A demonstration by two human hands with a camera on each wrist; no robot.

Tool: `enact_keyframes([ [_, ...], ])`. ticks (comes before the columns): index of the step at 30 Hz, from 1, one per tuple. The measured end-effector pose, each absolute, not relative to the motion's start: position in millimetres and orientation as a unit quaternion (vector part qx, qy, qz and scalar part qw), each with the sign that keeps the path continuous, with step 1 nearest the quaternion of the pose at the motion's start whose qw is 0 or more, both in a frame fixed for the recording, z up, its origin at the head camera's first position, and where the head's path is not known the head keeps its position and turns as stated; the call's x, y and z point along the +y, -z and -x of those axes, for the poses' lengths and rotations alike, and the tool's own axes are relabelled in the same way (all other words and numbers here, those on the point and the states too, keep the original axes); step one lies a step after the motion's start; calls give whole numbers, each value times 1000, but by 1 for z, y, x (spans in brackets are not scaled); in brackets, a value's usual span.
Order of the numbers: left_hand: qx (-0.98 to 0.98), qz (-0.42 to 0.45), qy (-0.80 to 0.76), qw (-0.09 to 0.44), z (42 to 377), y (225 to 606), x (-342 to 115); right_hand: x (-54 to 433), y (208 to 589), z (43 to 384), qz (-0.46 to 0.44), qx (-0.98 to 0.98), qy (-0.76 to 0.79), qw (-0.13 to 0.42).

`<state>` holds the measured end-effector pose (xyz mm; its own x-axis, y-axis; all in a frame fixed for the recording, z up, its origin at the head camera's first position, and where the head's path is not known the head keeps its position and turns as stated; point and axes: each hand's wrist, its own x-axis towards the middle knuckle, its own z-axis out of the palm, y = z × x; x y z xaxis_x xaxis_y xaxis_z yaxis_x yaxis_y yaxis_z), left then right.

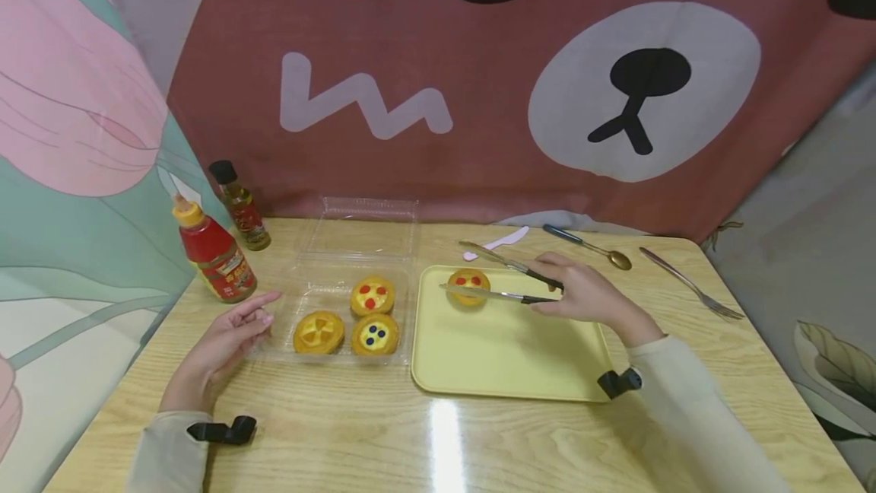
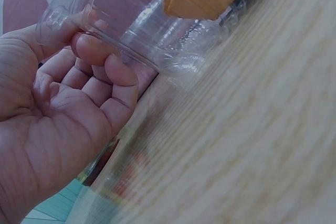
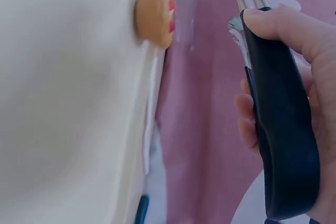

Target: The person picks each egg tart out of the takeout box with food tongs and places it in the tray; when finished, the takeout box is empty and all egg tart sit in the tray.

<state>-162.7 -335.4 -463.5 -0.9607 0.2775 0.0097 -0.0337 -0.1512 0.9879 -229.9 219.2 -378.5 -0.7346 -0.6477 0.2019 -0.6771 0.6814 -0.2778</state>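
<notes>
My right hand [image 1: 582, 291] grips metal tongs [image 3: 281, 114] by their black handles. The tong arms stand apart above the yellow tray [image 1: 506, 364], clear of an egg tart with red dots [image 1: 468, 280] that sits at the tray's upper left. In the right wrist view the tart [image 3: 155, 14] rests on the tray, away from the tongs. My left hand [image 1: 229, 337] pinches the left rim of a clear plastic box [image 2: 134, 45] between thumb and finger. In the box lie a tart with a cross top [image 1: 318, 332], a red-dotted tart [image 1: 372, 296] and a blue-dotted tart [image 1: 375, 335].
A red sauce bottle [image 1: 217, 257] and a slim black-capped bottle [image 1: 241, 208] stand at the back left. Behind the tray lie a pink knife [image 1: 506, 240], a spoon [image 1: 588, 245] and a fork [image 1: 691, 285]. The box's lid [image 1: 363, 228] stands open toward the curtain [image 1: 493, 135].
</notes>
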Motion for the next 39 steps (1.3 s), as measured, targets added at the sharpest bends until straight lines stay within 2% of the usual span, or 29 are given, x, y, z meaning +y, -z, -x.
enact_keyframes([
  [14, 634, -91, -762, 97, 162, 464, -338, 137, 346, 277, -474, -876, -70, 53],
  [24, 636, -91, -760, 94, 163, 466, -336, 77, 320, 299, -479, -877, 29, -23],
  [39, 645, -84, -753, 93, 163, 465, -335, 13, 301, 309, -495, -854, 151, -47],
])
